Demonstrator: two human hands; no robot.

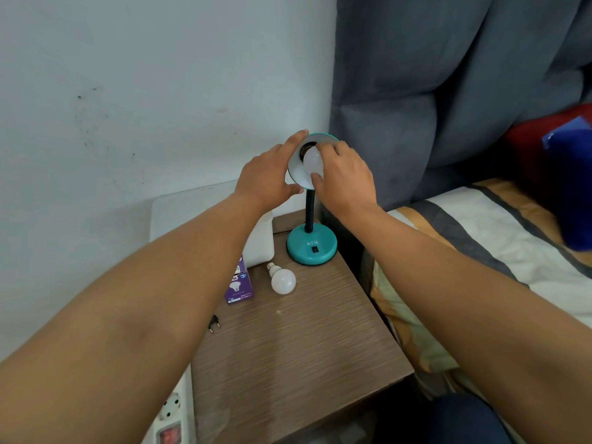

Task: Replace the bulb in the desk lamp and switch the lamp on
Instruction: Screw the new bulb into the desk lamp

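A teal desk lamp [311,248] stands at the back of a brown bedside table [288,347], its round shade [296,171] tilted up toward me. My left hand [267,177] grips the shade's left rim, index finger along the top edge. My right hand [344,179] is closed around a white bulb [312,160] that sits at the dark socket inside the shade. A second white bulb [283,280] lies loose on the table in front of the lamp base. A black rocker switch [315,250] is on the base.
A purple bulb box [240,283] and a white box [261,245] lie left of the lamp. A black plug [214,322] rests by the table's left edge. A white power strip [171,418] lies lower left. A bed [496,251] adjoins on the right.
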